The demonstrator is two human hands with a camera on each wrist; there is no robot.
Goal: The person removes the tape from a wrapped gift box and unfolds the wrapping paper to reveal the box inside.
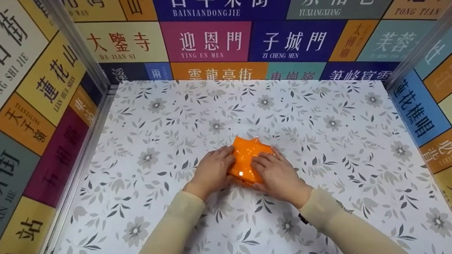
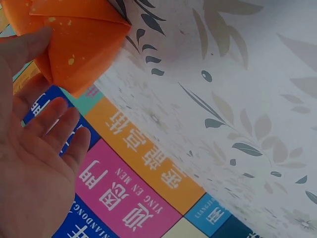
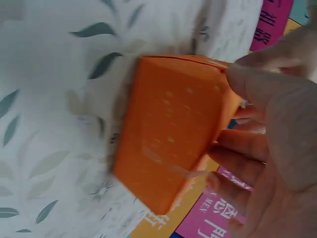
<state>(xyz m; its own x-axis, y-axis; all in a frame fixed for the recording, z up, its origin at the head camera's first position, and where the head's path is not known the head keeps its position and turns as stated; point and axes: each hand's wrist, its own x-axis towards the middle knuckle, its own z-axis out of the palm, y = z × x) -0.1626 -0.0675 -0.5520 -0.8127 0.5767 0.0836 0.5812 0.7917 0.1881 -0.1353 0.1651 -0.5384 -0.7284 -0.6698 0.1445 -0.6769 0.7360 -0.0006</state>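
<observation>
"BAINIANDONGJIE" on a dark-blue panel point(image 1: 224, 2), "YING EN MEN" on a pink panel point(image 1: 208, 41).

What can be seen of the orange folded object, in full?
The orange folded object looks like glossy paper, with small pale-gold flecks. The left wrist view shows creases and an overlapping flap; the head view shows pointed tips along its far edge. It sits between the left hand and the right hand, both gripping it, near the middle of the floral tabletop. Whether its underside touches that surface is unclear.
</observation>
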